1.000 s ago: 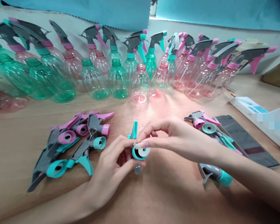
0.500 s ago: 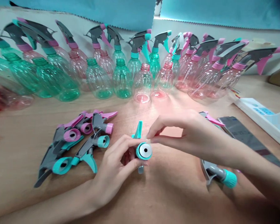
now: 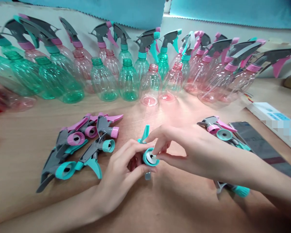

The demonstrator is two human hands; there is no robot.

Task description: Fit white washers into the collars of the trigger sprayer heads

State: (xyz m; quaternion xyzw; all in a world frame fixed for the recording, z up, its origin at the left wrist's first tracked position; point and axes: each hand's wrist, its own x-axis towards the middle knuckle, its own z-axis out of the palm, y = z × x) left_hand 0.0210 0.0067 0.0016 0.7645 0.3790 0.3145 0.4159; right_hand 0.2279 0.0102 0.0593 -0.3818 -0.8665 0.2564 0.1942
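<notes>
A spray trigger head with a teal collar [image 3: 149, 165] is gripped in my left hand [image 3: 123, 166], its collar opening turned up toward me. A white disc [image 3: 149, 158] with a dark centre hole lies inside the collar. Over the opening, my right hand [image 3: 184, 144] has thumb and forefinger pinched together at the disc's hole. A small whitish bit shows at those fingertips, too small to name. The teal trigger lever [image 3: 145, 132] points away from me, beside the right hand's fingers.
Loose spray heads [image 3: 89, 153] with pink and teal collars lie in a pile at left. More spray heads [image 3: 214, 124] lie at right, beside a phone [image 3: 254, 139] and a white device [image 3: 266, 111]. Green and pink bottles [image 3: 128, 81], some with spray heads, stand along the back.
My right hand has moved from the collar's upper edge down onto the opening, its fingertips now at the white disc's hole. My left hand keeps its grip on the spray head.
</notes>
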